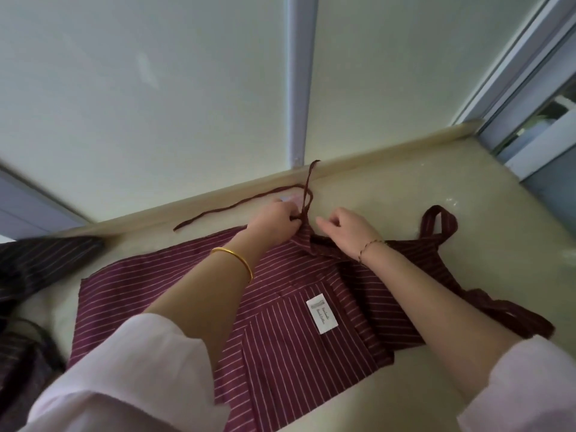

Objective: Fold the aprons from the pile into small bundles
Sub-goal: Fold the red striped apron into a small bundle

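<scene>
While the maroon apron (193, 285) with thin white stripes lies flat across the middle of the frame, its long axis runs from the hem at the left edge to the neck loop (440, 220) at the right, so the bib points right and slightly up. A pocket with a white label (322, 312) faces up near the centre. The right part of the cloth is folded over itself in darker layers. The left hand (277, 221) reaches to the apron's upper edge, and its fingers (291, 226) pinch the tie string (237, 204) where it meets the cloth. From there one length trails left along the back of the desk and another rises towards the wall. The right hand (349, 229) is just beside it, wrist over the folded layer, with its fingers (325, 225) loosely bent and slightly apart, and no cloth can be seen between them. A gold bangle (238, 260) sits on the left wrist and a thin beaded bracelet (369, 247) on the right; both pale sleeves are pushed up. At the left edge of the frame a pile of dark striped aprons (40, 266) lies blurred, near the hem. The desk (467, 188) is pale yellowish and glossy, with a raised rim (202, 202) along its back edge. Behind it stand pale wall panels split by a blue-grey upright strip (299, 79) — and at the upper right a metal window frame (526, 85) slants across the corner.
</scene>
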`<state>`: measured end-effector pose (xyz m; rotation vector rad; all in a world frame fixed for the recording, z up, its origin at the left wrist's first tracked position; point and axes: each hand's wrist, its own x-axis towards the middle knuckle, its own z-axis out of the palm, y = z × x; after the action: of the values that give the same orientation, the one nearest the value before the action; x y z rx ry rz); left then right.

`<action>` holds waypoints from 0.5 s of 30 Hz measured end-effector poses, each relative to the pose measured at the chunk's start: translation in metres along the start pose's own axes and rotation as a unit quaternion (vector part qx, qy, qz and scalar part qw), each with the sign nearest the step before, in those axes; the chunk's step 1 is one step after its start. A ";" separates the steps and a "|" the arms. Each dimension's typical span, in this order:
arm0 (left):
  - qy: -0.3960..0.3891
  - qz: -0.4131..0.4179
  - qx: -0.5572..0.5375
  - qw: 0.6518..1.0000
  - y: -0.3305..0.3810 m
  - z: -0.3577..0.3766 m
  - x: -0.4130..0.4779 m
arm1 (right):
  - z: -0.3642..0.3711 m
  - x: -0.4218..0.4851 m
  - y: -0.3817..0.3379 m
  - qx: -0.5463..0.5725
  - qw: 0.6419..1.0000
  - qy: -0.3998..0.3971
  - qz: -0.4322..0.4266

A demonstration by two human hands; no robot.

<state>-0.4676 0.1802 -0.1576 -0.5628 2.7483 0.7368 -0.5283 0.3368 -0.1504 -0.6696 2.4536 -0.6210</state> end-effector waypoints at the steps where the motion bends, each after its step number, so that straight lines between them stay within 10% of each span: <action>1: -0.001 0.003 0.014 1.000 0.002 0.000 0.001 | 0.000 -0.004 0.002 -0.020 1.000 0.008 -0.012; 5: -0.004 -0.038 0.063 0.997 0.012 0.002 0.009 | 0.004 -0.020 0.009 -0.228 0.972 -0.005 -0.056; 10: -0.037 -0.053 0.048 0.997 0.018 -0.005 0.017 | 0.012 -0.038 0.015 -0.227 0.968 -0.004 -0.111; 15: 0.104 -0.157 -0.136 0.973 0.022 0.007 0.006 | 0.006 -0.073 0.024 -0.106 0.956 0.221 -0.162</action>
<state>-0.4818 0.2000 -0.1560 -1.1631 2.6567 1.0276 -0.4785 0.3946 -0.1422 -1.1406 2.8783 -0.6951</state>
